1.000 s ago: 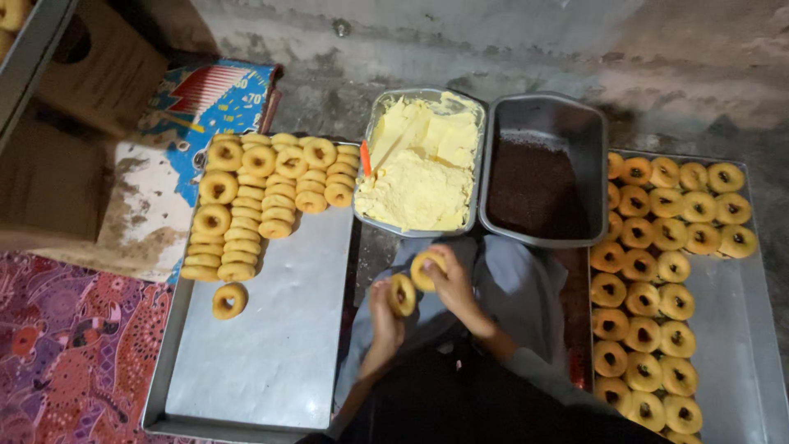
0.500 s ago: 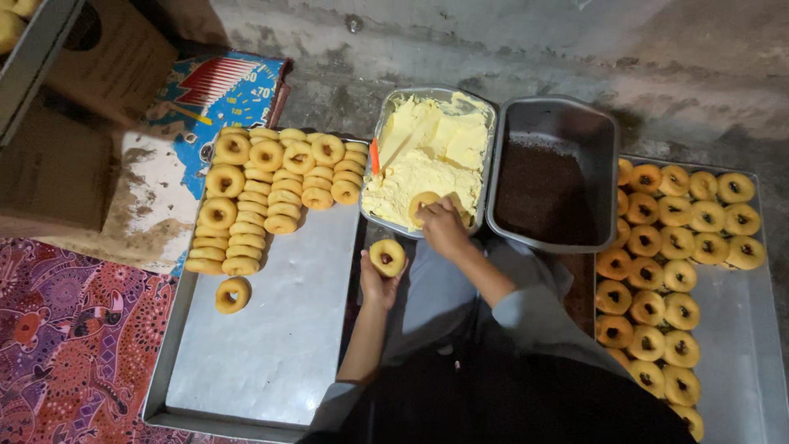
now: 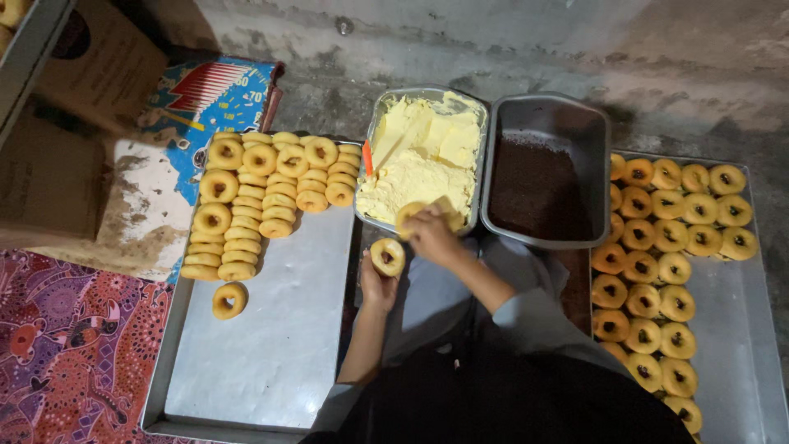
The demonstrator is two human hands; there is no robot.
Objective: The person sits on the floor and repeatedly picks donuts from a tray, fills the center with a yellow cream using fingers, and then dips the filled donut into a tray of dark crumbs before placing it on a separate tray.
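Doughnut (image 3: 387,256) sits gripped in my left hand (image 3: 377,284), just off the near edge of the cream tray (image 3: 374,156). Change since a second ago: right hand (image 3: 431,234) left the lap and is now at that tray's near rim, fingers closed on a second doughnut (image 3: 408,216) touching the yellow cream (image 3: 423,160). My read: coating step started. Left tray (image 3: 271,345) holds coated rows at its far-left corner.

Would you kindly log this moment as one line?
left hand: holds round golden ring doughnut | right hand: presses doughnut half into pale yellow cream in metal tray
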